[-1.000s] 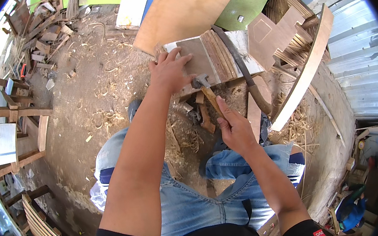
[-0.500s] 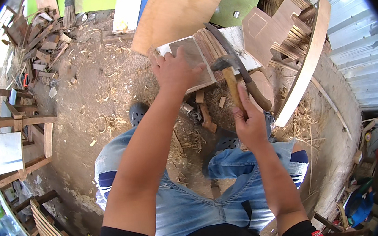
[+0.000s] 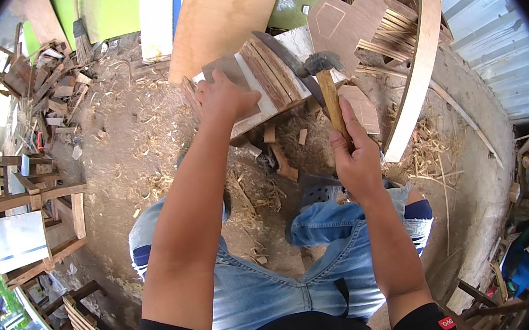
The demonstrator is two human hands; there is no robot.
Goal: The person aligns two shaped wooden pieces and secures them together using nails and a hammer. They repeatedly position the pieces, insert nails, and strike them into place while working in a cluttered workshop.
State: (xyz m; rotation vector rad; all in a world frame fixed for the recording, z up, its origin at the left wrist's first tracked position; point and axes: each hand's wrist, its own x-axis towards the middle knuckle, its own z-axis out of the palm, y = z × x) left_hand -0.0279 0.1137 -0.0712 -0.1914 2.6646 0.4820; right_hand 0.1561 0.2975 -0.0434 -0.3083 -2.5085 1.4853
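Dark-headed hammer with yellow-brown wooden handle [image 3: 331, 99]: at right end of low white-topped bench [image 3: 298, 40]. Right hand [image 3: 358, 160] clamped round lower handle; probably head-heavy, stiff, best held there. Left hand [image 3: 225, 98] fingers spread over flat grey-brown panel [image 3: 233, 68] on bench; likely light, rigid. Rough brown wood strips [image 3: 268, 77] mid-bench.

So the hammer [image 3: 332, 103] has a worn yellowish-brown wooden handle and a dark metal head, and it's sitting in the right hand [image 3: 357, 162] with the handle angled up out of the fist, leaning a touch left, head out past the fingertips. The other bit is a thin grey-brown flat panel [image 3: 229, 69], straight-edged, lying flat under the left hand [image 3: 225, 99], which hides its near part, so you mostly just see it poking out beyond the fingers.
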